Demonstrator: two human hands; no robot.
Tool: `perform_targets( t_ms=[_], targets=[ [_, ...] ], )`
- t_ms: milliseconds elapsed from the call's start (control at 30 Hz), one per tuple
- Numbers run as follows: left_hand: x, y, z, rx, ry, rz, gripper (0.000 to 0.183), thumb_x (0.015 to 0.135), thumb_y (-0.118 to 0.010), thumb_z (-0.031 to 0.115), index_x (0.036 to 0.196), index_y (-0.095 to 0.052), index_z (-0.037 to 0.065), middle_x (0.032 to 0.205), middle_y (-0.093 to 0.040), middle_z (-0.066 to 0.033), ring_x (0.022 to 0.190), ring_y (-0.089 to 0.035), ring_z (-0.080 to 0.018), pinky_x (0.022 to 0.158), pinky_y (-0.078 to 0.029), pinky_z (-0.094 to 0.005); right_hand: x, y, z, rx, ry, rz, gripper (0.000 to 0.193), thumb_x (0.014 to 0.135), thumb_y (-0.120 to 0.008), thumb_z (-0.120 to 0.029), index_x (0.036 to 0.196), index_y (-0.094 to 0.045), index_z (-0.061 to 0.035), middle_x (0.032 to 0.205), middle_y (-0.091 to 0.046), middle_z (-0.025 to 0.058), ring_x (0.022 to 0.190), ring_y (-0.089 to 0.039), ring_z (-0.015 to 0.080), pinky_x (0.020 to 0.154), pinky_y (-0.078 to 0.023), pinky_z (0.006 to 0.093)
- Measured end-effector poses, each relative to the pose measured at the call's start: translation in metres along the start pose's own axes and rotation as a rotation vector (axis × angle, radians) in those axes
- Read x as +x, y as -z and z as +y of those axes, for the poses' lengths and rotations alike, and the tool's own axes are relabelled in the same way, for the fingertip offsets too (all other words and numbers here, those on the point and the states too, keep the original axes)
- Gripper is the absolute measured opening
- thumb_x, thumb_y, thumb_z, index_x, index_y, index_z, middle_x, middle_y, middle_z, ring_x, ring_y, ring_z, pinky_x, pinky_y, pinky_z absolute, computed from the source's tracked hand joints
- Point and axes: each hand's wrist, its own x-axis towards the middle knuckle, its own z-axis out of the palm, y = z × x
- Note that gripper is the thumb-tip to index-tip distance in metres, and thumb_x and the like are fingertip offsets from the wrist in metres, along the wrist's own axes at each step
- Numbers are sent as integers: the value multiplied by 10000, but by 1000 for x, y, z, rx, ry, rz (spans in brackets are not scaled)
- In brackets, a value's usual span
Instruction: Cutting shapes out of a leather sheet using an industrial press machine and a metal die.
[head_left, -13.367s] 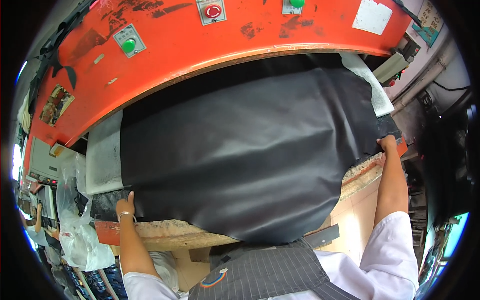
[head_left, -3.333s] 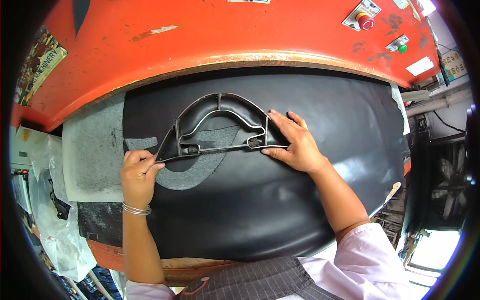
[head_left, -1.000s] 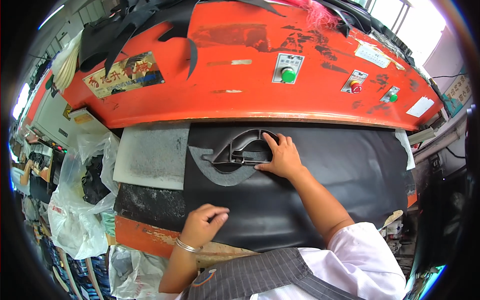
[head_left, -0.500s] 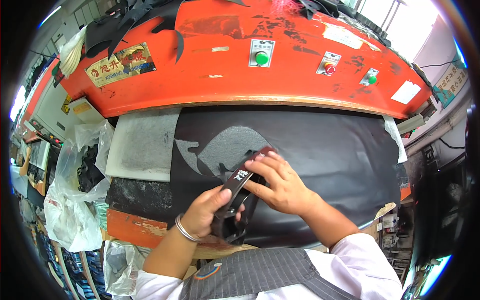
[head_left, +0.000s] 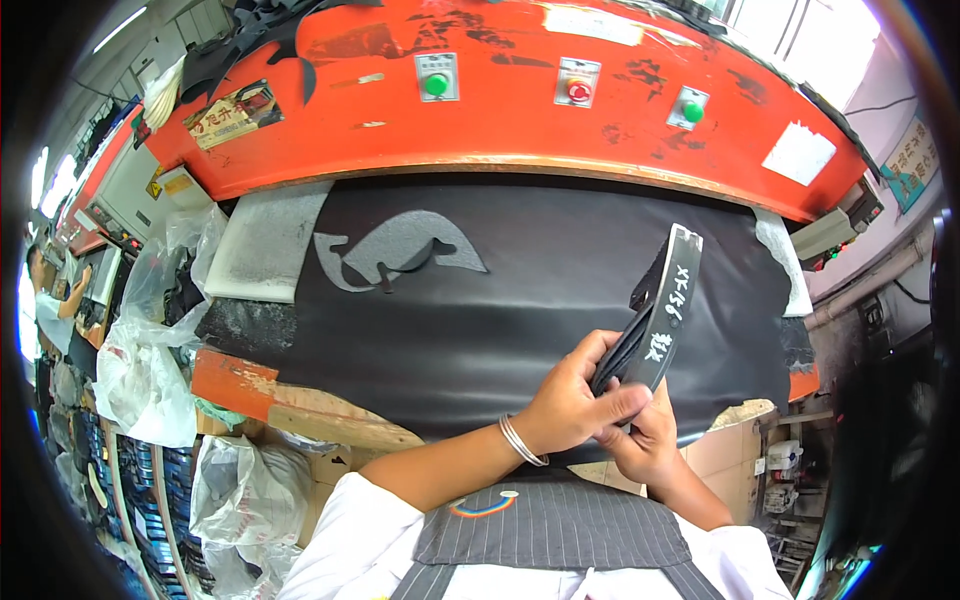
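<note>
Both my hands hold a dark curved cutting die upright over the right part of a large black leather-like sheet. Pale handwritten marks run along its flat band. My left hand, with bracelets at the wrist, closes on its near left side, thumb across the band. Dark layered material shows beside those fingers; whether it is cut pieces, I cannot tell. My right hand grips the lower end, its fingers partly hidden. Toward the left of the sheet, curved cut-out openings show a grey surface beneath.
An orange press beam with green buttons and a red one spans the far side. Under the sheet lies a whitish board. Plastic bags hang at left; another person works far left. Black scraps drape over the beam.
My hands have carried the die from the cut-outs to the right and turned it more upright. My right hand has shifted from its upper part to its lower end. The view has shifted too.
</note>
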Motion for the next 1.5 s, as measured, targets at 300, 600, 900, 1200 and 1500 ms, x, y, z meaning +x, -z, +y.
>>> perform_targets(
  t_ms=[300,600,900,1200,1500],
  targets=[
    [-10,10,-11,571,-44,609,256,981,-546,210,1042,-586,-36,618,-554,-28,548,-537,-96,528,-461,-277,-28,76,17,643,-201,-180,134,796,-704,-61,893,-686,30,1194,-567,233,1070,-606,345,944,-449,441],
    [-76,80,35,77,-86,629,281,964,-590,248,952,-559,-31,592,-443,5,503,-425,-92,481,-386,-267,51,32,19,1042,-332,-307,269,887,-597,-187,1015,-601,50,1043,-614,162,925,-614,226,819,-478,347],
    [-189,247,94,1214,132,1131,423,911,-624,307,1124,-569,-55,1002,-648,-201,931,-624,-317,856,-466,-418,132,13,89,-172,62,-203,279,838,-710,-236,843,-604,22,911,-575,160,766,-569,289,697,-472,380],
    [-13,233,56,1456,106,422,496,786,-690,242,1233,-545,83,1342,-518,-159,1283,-442,-334,1106,-244,-480,183,-62,197,-639,329,-471,262,804,-696,-311,738,-602,-76,873,-542,98,862,-542,277,733,-480,397],
    [69,227,-69,1412,-19,511,278,822,-608,141,1072,-520,58,1369,-498,-177,1342,-383,-345,1132,-206,-515,170,-70,190,-726,63,-266,680,636,-805,-452,1233,-593,-206,1432,-374,205,1302,-375,387,1035,-299,535]
  ],
)
